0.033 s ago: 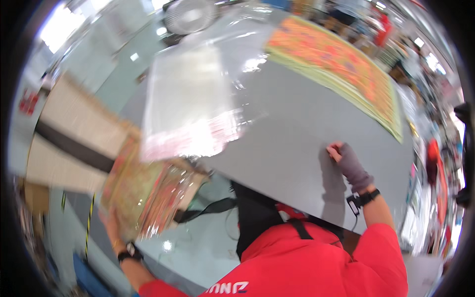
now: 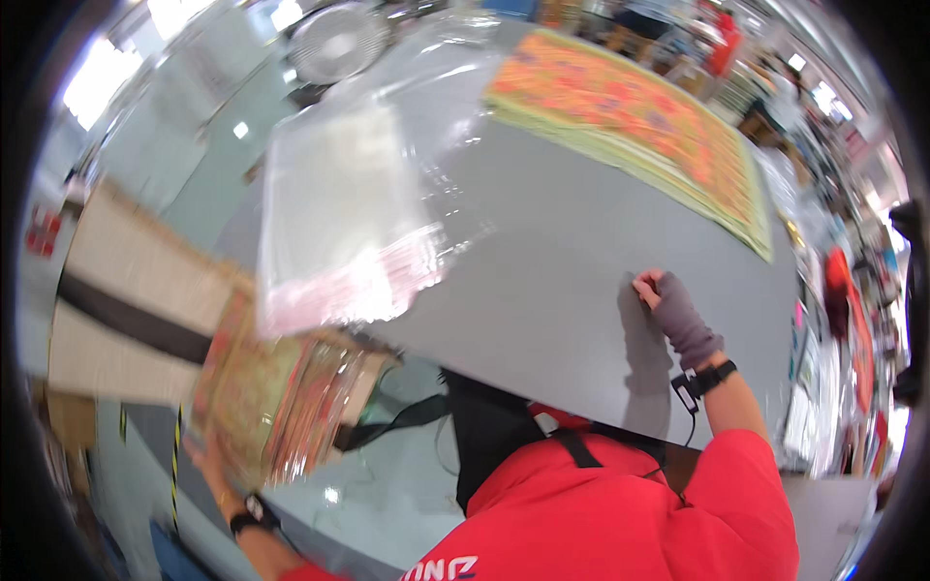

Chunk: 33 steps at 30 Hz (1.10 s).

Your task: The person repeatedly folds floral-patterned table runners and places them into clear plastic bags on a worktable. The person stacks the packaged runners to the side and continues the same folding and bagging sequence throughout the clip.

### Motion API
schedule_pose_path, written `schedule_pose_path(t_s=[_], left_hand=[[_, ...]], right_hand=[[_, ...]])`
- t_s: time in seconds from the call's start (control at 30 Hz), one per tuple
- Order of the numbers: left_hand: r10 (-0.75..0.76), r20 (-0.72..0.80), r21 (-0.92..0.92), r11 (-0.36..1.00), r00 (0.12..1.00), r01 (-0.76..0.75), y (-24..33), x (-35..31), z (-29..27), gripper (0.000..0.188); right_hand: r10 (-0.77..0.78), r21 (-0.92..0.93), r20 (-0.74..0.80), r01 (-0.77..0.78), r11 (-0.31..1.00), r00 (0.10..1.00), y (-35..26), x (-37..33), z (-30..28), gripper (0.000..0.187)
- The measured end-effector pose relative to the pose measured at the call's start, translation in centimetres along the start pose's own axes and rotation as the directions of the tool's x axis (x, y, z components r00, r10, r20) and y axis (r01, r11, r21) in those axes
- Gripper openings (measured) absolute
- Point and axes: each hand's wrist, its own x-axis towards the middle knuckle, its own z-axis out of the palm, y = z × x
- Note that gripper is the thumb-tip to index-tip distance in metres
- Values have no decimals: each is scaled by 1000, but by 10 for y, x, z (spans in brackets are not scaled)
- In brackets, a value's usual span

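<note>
At the lower left, a stack of flat packages (image 2: 252,407) in shiny clear wrap shows red, green and tan patterning. My left hand (image 2: 208,460) touches its near left edge, fingers apart and somewhat blurred. My right hand (image 2: 659,295), in a grey fingerless sleeve, hovers over the grey table (image 2: 542,252) with fingers curled together; I see nothing in them. Its shadow falls beside it. Left of the table's middle lies a pile of clear plastic bags (image 2: 339,213) with pinkish edges. Across the far right side rests a pile of orange-and-green patterned cloths (image 2: 630,116).
A pale board or carton (image 2: 126,271) with a dark band stands on the left beside the packages. A round fan (image 2: 339,44) is behind the table. More clear plastic (image 2: 804,407) and a red item (image 2: 841,290) crowd the right edge. People work far off.
The view has shifted slightly, so the table and its piles sit a little farther left. My left hand has slid slightly lower along the packages; my right hand stays curled over the table.
</note>
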Motion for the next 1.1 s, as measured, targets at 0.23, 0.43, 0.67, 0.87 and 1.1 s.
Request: schedule_pose_path(t_s=[0.23,0.43,0.67,0.87,1.1], left_hand=[[603,352,165,712,716,-682,186,-65,182,41],[439,738,-164,853,512,-496,326,-148,529,27],[329,641,-119,935,693,-333,380,-110,746,36],[255,638,-14,948,727,-319,378,-87,792,25],[480,606,90,750,634,-655,396,-78,777,17]], right_hand=[[197,-214,-405,-302,929,893,101,8,-61,23],[-30,-329,-350,-93,940,936,92,2,-59,22],[-89,-232,-383,-2,973,920,81,3,-62,21],[-22,-199,-354,-53,979,935,77,4,-64,21],[-36,-126,-237,7,992,971,63,41,-67,21]])
